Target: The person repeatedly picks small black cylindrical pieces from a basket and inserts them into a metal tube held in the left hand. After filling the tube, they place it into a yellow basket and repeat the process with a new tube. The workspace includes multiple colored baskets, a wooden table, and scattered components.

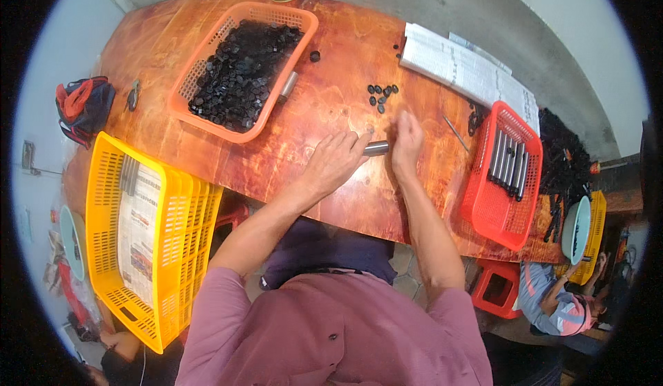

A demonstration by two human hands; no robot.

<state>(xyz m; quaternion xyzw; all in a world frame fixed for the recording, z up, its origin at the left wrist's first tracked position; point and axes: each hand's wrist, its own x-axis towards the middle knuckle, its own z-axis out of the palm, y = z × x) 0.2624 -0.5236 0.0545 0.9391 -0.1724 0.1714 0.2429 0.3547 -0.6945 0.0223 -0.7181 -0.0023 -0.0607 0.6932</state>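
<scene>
My left hand (334,159) is closed around a short dark metal tube (376,149), whose right end sticks out past the fingers. My right hand (407,140) is upright beside that end, palm turned toward it and fingers stretched out, a little blurred. Whether the palm touches the tube I cannot tell. Just beyond the hands, several small black caps (381,98) lie loose on the wooden table (331,199). An orange basket (181,89) full of small black pieces stands to the left. At the right, a red basket (511,230) holds several metal tubes (506,161) with black ends.
Yellow crates (166,261) lined with newspaper stand at left. A thin metal rod (456,134) lies before the red basket. White printed sheets (459,61) and a heap of black parts (563,147) are at far right. Another person (552,296) sits beyond the table's right end.
</scene>
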